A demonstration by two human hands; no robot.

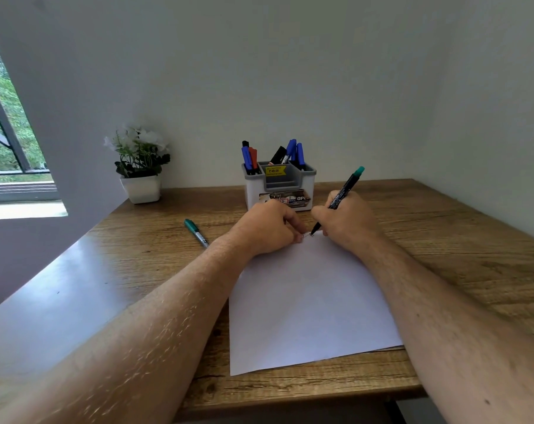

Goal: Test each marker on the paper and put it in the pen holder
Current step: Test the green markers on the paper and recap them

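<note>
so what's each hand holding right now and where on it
The right hand grips a green-ended marker low on its barrel, tip on the paper. The left hand rests closed on the paper's top edge; whether it holds anything, such as a cap, cannot be told.

A wood-grain table top (443, 240) is taken as the landmark. At its far left corner a small white square pot (141, 188) is set upright, holding artificial white flowers with green leaves (138, 149). Behind the table a plain pale wall (290, 87) is seen. Left of the table, a dark-framed window (5, 130) is noted, green foliage visible through it.
</note>
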